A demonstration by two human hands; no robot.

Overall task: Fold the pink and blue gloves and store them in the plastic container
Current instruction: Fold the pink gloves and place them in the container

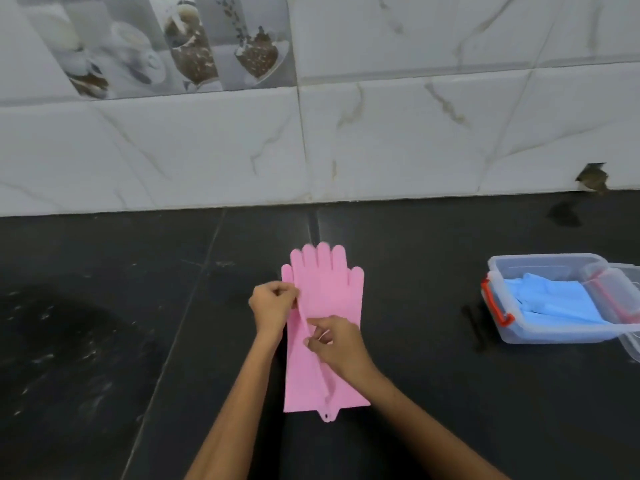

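Pink gloves [329, 296] lie stacked flat on the black counter, fingers pointing to the wall, cuffs toward me. My left hand [272, 306] pinches the left edge of the top pink glove near the thumb and lifts it. My right hand [334, 344] pinches the same raised edge lower down, over the palm area. The blue gloves [550, 299] lie folded inside the clear plastic container [543, 336] with red latches at the right.
The container's clear lid [623, 292] leans at its right side. A small dark object [476, 323] lies just left of the container. A white marble-tiled wall [346, 140] bounds the counter at the back, with a hole [594, 176] at its base on the right.
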